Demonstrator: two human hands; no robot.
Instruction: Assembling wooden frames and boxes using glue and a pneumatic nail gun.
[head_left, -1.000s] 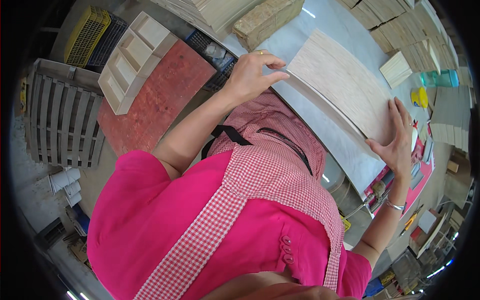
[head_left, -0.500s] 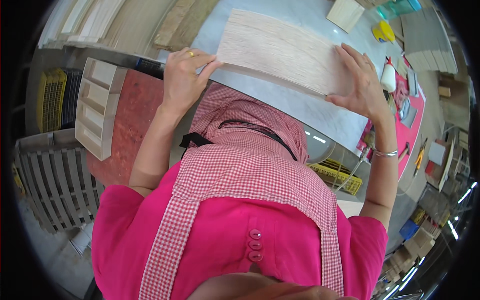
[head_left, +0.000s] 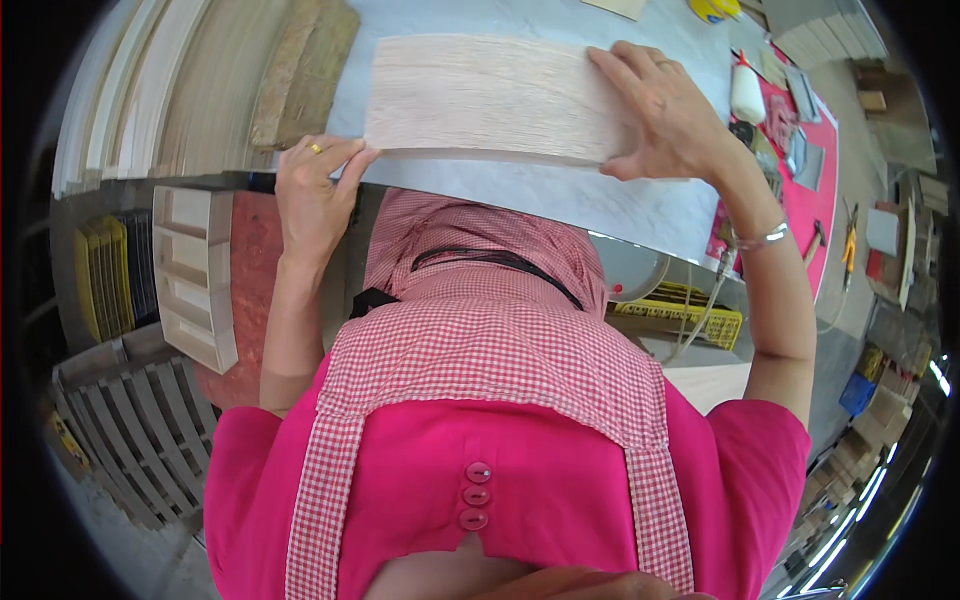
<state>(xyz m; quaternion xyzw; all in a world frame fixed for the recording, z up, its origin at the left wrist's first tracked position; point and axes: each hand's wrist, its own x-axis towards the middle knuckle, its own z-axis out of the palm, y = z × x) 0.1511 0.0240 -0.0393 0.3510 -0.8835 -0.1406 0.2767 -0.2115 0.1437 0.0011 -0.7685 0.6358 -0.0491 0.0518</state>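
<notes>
A pale rectangular wooden board (head_left: pixel 490 100) with fine grain lies over the grey-white tabletop (head_left: pixel 480 195), its near long edge toward me. My left hand (head_left: pixel 312 190), a gold ring on one finger, pinches the near left corner between thumb and fingertips. At the opposite end, my right hand (head_left: pixel 668 112) grips the board, thumb at the near edge and fingers spread over the top toward the far edge. Whether the board rests flat or is slightly raised I cannot tell.
Stacked pale boards (head_left: pixel 150 90) and a thick wooden block (head_left: pixel 300 80) stand at the left. A white glue bottle (head_left: pixel 746 95) and a hammer (head_left: pixel 815 240) are at the right. A compartmented wooden tray (head_left: pixel 195 280) sits lower left, beside a red surface (head_left: pixel 255 250).
The board has turned a little, so its near edge lies more level across the view. Both hands have kept hold of it, and the whole view has shifted.
</notes>
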